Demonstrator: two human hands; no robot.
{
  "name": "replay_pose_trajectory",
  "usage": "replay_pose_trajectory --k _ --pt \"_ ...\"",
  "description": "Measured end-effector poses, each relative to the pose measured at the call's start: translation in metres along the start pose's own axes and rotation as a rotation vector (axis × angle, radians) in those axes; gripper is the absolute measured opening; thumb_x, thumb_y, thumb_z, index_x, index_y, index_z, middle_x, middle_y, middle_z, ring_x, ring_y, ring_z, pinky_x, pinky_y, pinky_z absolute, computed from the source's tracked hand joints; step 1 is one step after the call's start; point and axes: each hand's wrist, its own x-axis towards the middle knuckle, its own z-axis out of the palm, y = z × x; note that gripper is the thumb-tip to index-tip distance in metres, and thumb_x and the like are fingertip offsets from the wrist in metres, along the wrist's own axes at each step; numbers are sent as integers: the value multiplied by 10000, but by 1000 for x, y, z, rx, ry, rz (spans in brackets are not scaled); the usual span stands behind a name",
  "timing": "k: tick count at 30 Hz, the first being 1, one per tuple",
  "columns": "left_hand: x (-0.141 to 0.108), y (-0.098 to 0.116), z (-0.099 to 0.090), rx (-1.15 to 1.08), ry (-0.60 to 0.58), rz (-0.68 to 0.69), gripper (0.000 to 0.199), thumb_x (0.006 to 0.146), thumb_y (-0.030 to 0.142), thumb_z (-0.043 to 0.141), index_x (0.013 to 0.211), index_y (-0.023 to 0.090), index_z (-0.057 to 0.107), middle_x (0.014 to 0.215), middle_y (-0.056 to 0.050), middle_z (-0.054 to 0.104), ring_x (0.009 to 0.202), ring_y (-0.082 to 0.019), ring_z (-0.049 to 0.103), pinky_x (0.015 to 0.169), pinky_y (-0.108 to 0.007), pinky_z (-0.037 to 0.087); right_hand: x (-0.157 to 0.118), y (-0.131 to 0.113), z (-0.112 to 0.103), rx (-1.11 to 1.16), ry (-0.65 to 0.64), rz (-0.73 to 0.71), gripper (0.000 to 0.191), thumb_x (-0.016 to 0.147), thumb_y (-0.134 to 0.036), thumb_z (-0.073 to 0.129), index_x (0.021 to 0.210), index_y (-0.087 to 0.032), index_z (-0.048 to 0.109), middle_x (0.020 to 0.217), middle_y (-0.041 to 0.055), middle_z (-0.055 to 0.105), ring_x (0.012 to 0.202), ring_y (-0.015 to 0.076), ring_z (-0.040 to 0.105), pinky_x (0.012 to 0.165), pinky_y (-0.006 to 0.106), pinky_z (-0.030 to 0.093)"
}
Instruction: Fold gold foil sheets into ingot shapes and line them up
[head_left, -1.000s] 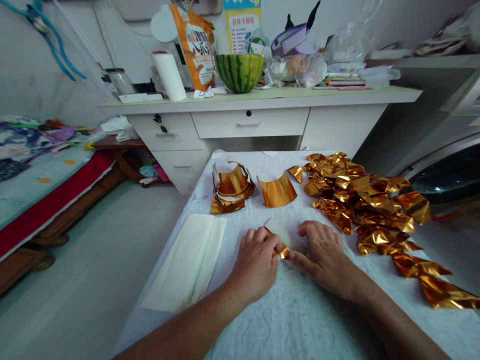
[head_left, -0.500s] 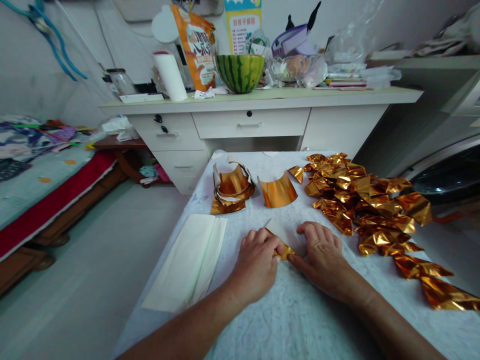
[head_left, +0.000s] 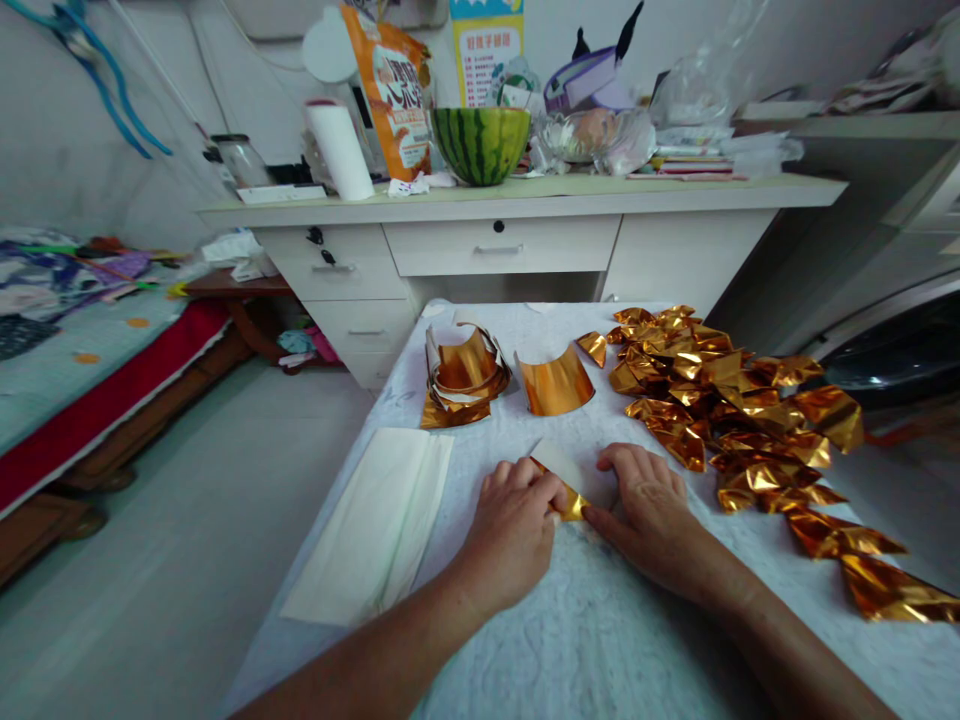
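While L hand point(head_left: 514, 520) pinches part-folded foil point(head_left: 574, 500) (fingers curled) and R hand point(head_left: 652, 512), half-spread, thumbs its edge, folded pcs point(head_left: 724, 380) lie heaped, w/ curled sheets point(head_left: 556, 388) unfolded.

Cloth-covered table point(head_left: 607, 630); white paper point(head_left: 375, 525) at left; curled gold sheets point(head_left: 465, 365) beyond; single curved sheet point(head_left: 556, 383) beside them; folded gold pieces point(head_left: 716, 385) heaped right; part-folded sheet point(head_left: 574, 505) near centre.

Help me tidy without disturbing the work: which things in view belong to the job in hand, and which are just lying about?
Likely the job:
foil sheet touched by left hand and right hand
curved foil sheets
folded foil pieces
possibly white paper

Seemingly lying about:
watermelon
orange bag
jar
white roll
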Motion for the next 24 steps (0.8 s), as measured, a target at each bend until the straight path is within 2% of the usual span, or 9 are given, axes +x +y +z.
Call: replay_pose_trajectory --k 8,12,14,20,24 --pt "-2 2 -2 14 13 9 164 830 120 509 905 245 585 998 -11 551 979 -213 467 847 -359 352 1 -7 1 -23 10 15 289 823 -293 610 1085 -227 507 1161 94 568 1050 294 511 855 428 385" --pt "0 6 -3 10 26 -24 26 864 235 564 857 235 589 966 -6 564 967 -217 470 847 -362 355 1 -6 1 -11 -4 20 286 834 -339 603 1076 -225 501 1155 97 565 1058 299 503 854 436 386" --pt "1 8 -2 23 44 -43 62 856 280 601 824 229 585 945 -7 565 951 -220 470 841 -367 353 1 -4 2 -14 6 13 301 840 -382 598 1076 -225 496 1158 101 560 1060 304 502 857 444 387" --pt "2 10 2 71 63 -61 40 826 200 611 820 230 585 940 -12 564 941 -229 468 818 -374 344 0 -4 3 -25 16 1 317 836 -415 595 1066 -221 496 1144 104 562 1047 309 506 852 450 390" --pt "3 8 2 67 54 -64 51 833 183 592 829 234 594 946 -15 564 950 -228 467 814 -368 345 2 -5 -3 -16 -13 6 314 803 -307 610 1086 -219 505 1139 106 570 1047 307 507 846 439 393"
